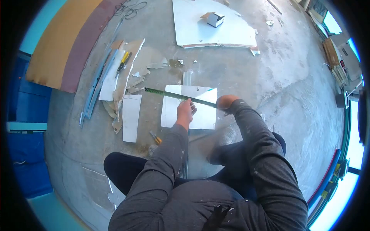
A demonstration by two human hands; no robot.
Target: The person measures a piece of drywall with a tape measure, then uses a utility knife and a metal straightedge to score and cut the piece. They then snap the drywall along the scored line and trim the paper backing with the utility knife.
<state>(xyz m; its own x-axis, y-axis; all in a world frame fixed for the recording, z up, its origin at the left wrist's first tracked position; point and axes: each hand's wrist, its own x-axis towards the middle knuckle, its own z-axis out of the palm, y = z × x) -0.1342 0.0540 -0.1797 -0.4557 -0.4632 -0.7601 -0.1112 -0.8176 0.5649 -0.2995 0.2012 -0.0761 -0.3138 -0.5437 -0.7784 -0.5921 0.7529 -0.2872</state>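
A green tape measure blade (165, 93) stretches slantwise above a white board piece (175, 117) on the floor. My left hand (185, 110) is closed on the blade near its middle, with the free end reaching out to the left. At the blade's other end my right hand (227, 102) is closed round the tape measure; the case is mostly hidden in it. A metal channel (187, 78) runs under the board, showing beyond it and again towards my lap. Close by my left forearm lies an orange-handled tool (156, 138).
A narrow white board strip (131, 118) lies to the left, near metal profiles (101, 77) and yellow-handled tools (123, 61). Ahead, a large white sheet (196, 29) bears a small open box (214, 19). Torn scraps (156, 64) litter the concrete floor.
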